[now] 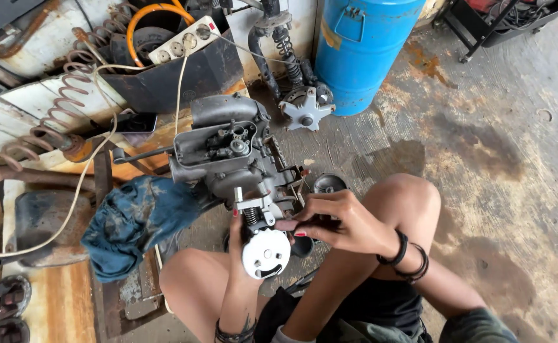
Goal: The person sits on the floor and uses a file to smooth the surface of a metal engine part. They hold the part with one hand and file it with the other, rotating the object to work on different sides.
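Concrete floor [514,159], stained and rusty, fills the right of the frame. Blue rag [136,219] lies at left, grey engine [228,159] at centre; left hand [244,254] grips its white round part [266,253], right hand [339,222] pinches beside it. Blue drum [361,44] stands at top.

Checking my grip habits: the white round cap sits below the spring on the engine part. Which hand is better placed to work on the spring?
Probably the right hand: its fingertips sit beside the spring, while the left hand is wrapped behind the white round cap, steadying it.

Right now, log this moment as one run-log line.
left hand: grips white round part | right hand: fingertips at spring assembly | grey engine on floor | blue rag beside
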